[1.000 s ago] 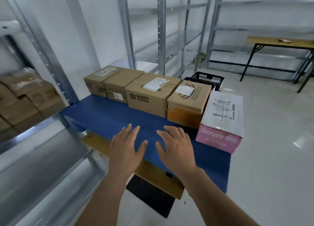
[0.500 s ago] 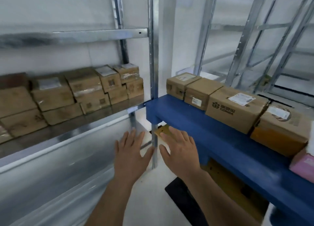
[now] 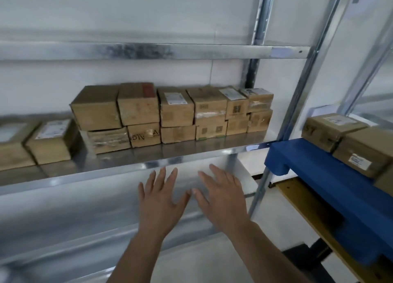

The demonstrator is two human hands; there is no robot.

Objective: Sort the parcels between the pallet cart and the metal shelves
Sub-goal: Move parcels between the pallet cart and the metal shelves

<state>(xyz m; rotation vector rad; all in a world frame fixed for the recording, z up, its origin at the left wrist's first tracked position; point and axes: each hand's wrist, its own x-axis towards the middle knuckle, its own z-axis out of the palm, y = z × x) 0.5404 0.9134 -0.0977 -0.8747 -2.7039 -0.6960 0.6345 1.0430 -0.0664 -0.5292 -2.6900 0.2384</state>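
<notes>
- Both hands empty, fingers spread flat, palms down: left hand (image 3: 158,199) and right hand (image 3: 221,197) side by side, thumbs nearly touching, hovering near the front edge of the metal shelf (image 3: 191,156), just below it in view. Touching nothing as far as I can tell.
- Shelf w/ parcels already on it: two-tier row of brown boxes (image 3: 176,114) set toward the far wall, mid shelf; two more labelled boxes (image 3: 51,141) at left, nearer the edge.
- Blue pallet cart (image 3: 323,176) at right, just beside the shelf upright; at least two cardboard parcels (image 3: 331,131) sit on its far side. Rest of cart out of frame.
- Progress, my read: partway. A good batch is shelved, but cart isn't cleared, so more to move.
- Bare shelf surface in front of the stacked row and at its right end = room for more.
- Shelf above (image 3: 148,51): only its front edge shows; can't tell what's on it.
- Next prob. needs a reach to a box; which one, can't say.
</notes>
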